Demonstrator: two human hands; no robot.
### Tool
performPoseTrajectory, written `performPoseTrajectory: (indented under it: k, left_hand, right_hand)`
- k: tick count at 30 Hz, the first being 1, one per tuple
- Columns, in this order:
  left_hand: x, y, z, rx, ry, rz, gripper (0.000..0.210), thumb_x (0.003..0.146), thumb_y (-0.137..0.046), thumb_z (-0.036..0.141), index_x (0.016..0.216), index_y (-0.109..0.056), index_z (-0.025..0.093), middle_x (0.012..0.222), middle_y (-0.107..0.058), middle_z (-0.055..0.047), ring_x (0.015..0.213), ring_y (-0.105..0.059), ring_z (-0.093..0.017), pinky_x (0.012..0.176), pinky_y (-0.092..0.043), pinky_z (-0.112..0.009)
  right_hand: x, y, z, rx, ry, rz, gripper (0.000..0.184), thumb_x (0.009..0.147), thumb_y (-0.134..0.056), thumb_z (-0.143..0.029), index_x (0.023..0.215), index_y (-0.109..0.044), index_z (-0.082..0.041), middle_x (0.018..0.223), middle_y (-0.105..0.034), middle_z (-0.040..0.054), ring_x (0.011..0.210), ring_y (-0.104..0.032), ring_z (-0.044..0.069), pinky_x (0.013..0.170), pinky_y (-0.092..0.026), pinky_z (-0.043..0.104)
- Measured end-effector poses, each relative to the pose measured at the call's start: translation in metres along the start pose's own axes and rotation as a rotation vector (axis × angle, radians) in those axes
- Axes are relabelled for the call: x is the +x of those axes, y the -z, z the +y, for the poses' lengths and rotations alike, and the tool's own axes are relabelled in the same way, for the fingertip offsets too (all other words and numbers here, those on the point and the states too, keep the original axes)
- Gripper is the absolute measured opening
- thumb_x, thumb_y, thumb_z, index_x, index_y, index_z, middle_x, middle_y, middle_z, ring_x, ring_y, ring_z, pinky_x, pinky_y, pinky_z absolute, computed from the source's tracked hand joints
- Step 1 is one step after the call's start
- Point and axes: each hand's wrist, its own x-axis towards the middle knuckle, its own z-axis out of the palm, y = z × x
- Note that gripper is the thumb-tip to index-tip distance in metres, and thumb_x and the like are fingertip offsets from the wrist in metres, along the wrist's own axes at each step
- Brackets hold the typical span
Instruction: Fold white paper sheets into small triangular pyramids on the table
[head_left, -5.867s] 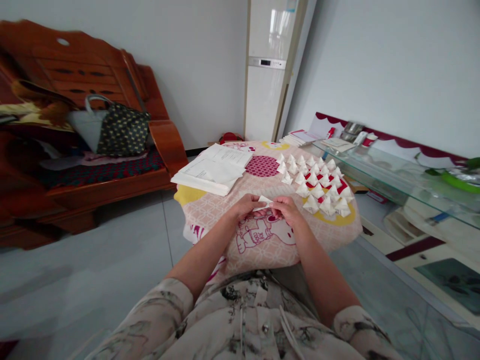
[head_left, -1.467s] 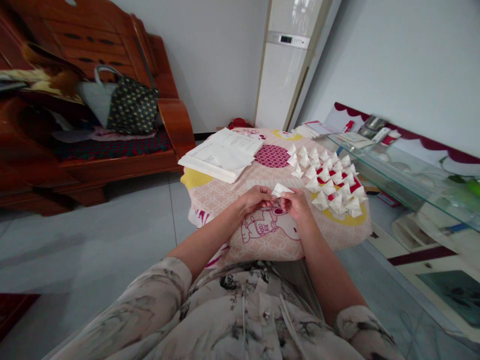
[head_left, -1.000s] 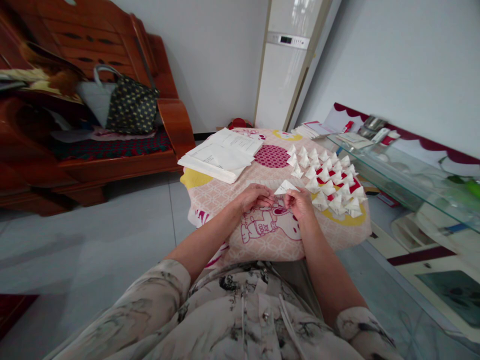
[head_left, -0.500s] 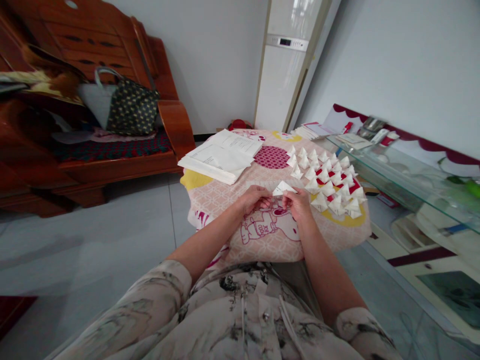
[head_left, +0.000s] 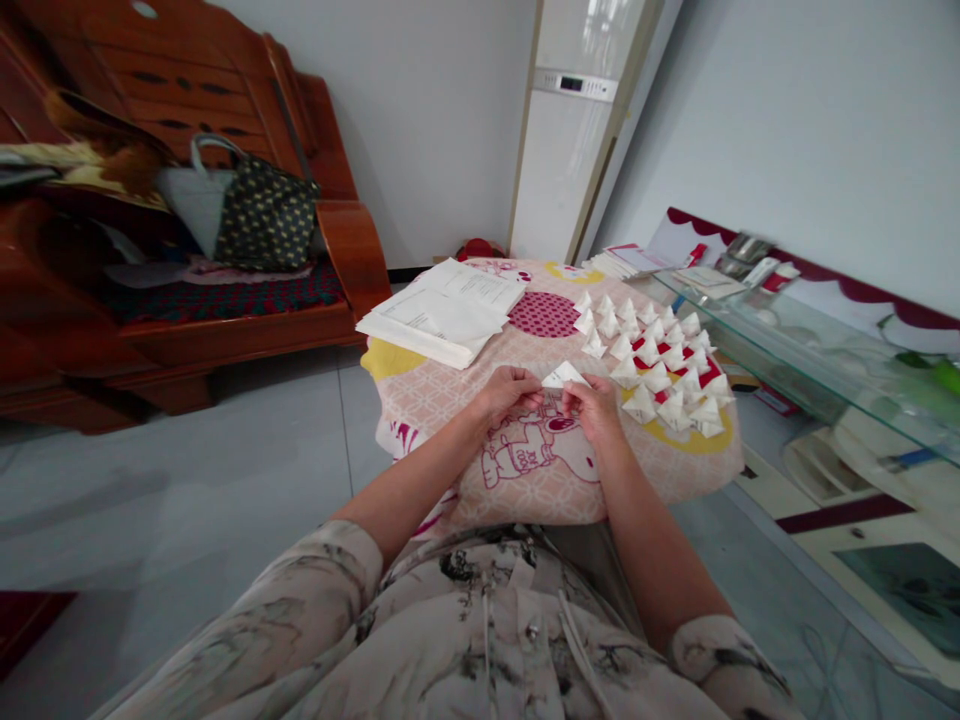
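Observation:
Between my two hands is a small white paper folded into a triangle (head_left: 564, 375), its peak pointing away from me. My left hand (head_left: 512, 394) pinches its left corner, fingers curled. The right corner is gripped by my right hand (head_left: 590, 402), closed with thumb and fingers on the paper. Just beyond my right hand stand several folded paper pieces (head_left: 657, 378), peaked and set in rows on the cloth. A thick stack of printed paper sheets (head_left: 442, 315) lies past my left hand.
A patterned cloth (head_left: 540, 470) covers the table. A glass-topped cabinet (head_left: 810, 350) runs along the right, with small items on it. At the left a wooden sofa (head_left: 352, 245) holds bags (head_left: 266, 215). An upright white appliance (head_left: 562, 150) stands in the corner.
Both hands keep their grip on the folded paper. The paper has shifted very slightly to the left and the right fingers with it; everything else stays in place.

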Motion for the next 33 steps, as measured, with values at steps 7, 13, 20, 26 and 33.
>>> performPoseTrajectory:
  k: [7, 13, 20, 26, 33]
  left_hand:
    - [-0.0036, -0.0022, -0.0017, 0.006, -0.213, -0.079, 0.018, 0.077, -0.076, 0.019, 0.073, -0.06, 0.01, 0.058, -0.066, -0.001, 0.045, -0.059, -0.008, 0.051, -0.049, -0.019]
    - [-0.0036, -0.0002, -0.0013, 0.036, -0.235, -0.131, 0.024, 0.076, -0.079, 0.025, 0.077, -0.06, 0.011, 0.061, -0.068, -0.002, 0.05, -0.064, -0.01, 0.055, -0.052, -0.021]
    - [-0.0035, 0.0012, -0.0013, 0.142, -0.092, -0.138, 0.045, 0.085, -0.068, 0.051, 0.071, -0.064, 0.008, 0.058, -0.067, -0.006, 0.046, -0.061, -0.01, 0.048, -0.048, -0.02]
    - [-0.0028, 0.0013, -0.0051, 0.175, -0.148, -0.145, 0.035, 0.075, -0.081, 0.034, 0.064, -0.057, 0.012, 0.046, -0.058, 0.002, 0.038, -0.048, -0.005, 0.04, -0.033, -0.015]
    - [-0.0032, 0.003, -0.0033, 0.165, -0.162, -0.223, 0.036, 0.07, -0.084, 0.039, 0.068, -0.06, 0.012, 0.051, -0.06, 0.0, 0.043, -0.053, -0.007, 0.043, -0.037, -0.016]
  right_hand:
    - [0.0005, 0.0043, -0.0027, 0.072, -0.121, -0.119, 0.021, 0.064, -0.075, -0.034, 0.059, -0.062, -0.018, 0.051, -0.063, -0.0003, 0.04, -0.056, 0.012, 0.036, -0.043, 0.022]
    - [-0.0013, 0.0041, -0.0043, 0.065, -0.107, -0.107, 0.021, 0.062, -0.078, -0.033, 0.059, -0.063, -0.018, 0.051, -0.064, 0.0002, 0.039, -0.055, 0.011, 0.035, -0.043, 0.022]
    - [-0.0029, 0.0028, -0.0021, -0.025, -0.066, -0.1, 0.021, 0.063, -0.079, -0.033, 0.062, -0.066, -0.017, 0.053, -0.066, 0.0008, 0.04, -0.055, 0.012, 0.037, -0.044, 0.022]
    - [-0.0036, 0.0014, -0.0025, -0.022, -0.099, -0.103, 0.021, 0.06, -0.079, -0.034, 0.06, -0.067, -0.017, 0.05, -0.065, 0.0008, 0.037, -0.054, 0.012, 0.034, -0.042, 0.021]
    - [-0.004, 0.0046, -0.0032, 0.004, -0.154, -0.179, 0.024, 0.062, -0.078, -0.037, 0.058, -0.064, -0.018, 0.046, -0.062, -0.001, 0.034, -0.051, 0.011, 0.032, -0.039, 0.021]
